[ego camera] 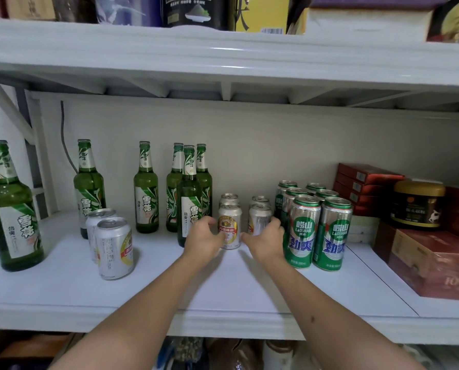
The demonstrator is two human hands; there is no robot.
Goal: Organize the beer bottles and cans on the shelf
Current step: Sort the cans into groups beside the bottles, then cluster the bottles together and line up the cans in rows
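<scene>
On the white shelf [223, 284] stand several green beer bottles; the nearest to my hands [189, 193] is just left of them, and another [10, 206] is at the far left. My left hand [204, 237] curls around a short silver can with a red and gold label [230, 227]. My right hand [265, 240] grips a second short silver can [260, 218]. One more silver can stands behind each of these. Two short silver cans [113, 248] stand apart at the left. Several tall green and silver cans [317, 231] are grouped right of my right hand.
Red and brown boxes [434, 265] and a dark jar with a gold lid [418, 204] fill the shelf's right end. The upper shelf [223, 54] hangs low overhead with boxes on it. A cable [64, 137] runs down the back wall.
</scene>
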